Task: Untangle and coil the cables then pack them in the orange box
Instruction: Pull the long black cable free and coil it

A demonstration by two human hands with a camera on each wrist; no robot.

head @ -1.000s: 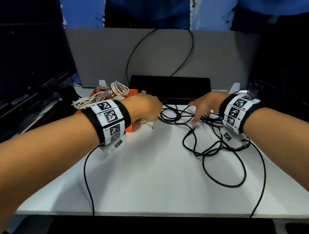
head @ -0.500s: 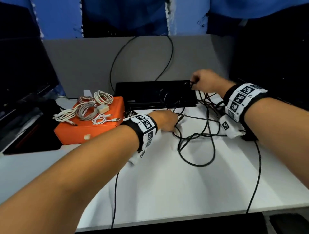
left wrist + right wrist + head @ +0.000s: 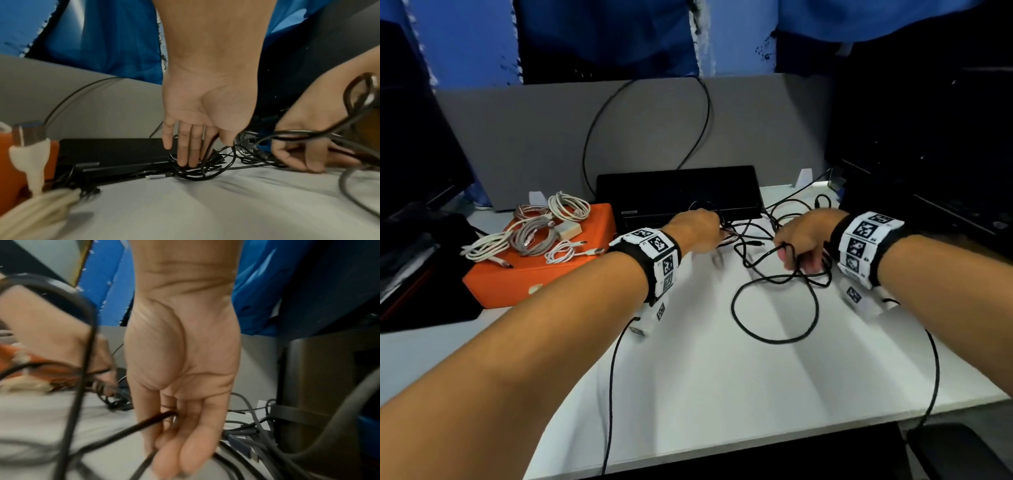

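Note:
A tangled black cable [image 3: 774, 339] lies on the white table [image 3: 722, 394] in loose loops. My right hand [image 3: 796, 253] grips strands of it, fingers curled round the cable [image 3: 144, 423] in the right wrist view. My left hand [image 3: 714, 226] reaches into a small bundle of the same black cable [image 3: 195, 173] in front of a flat black device; a strand runs between its thumb and forefinger [image 3: 205, 146]. The orange box [image 3: 517, 287] stands closed at the left, with coiled white and grey cables [image 3: 568, 205] lying on its lid.
A flat black device [image 3: 678, 188] sits at the back against a grey partition [image 3: 534, 137]. Dark equipment fills both sides of the table. Two thin black leads [image 3: 613, 377] run from my wrists over the table's front edge.
My right hand has come down and nearer from the back right, pulling black cable with it. My left hand has moved a little further back to the bundle by the black device.

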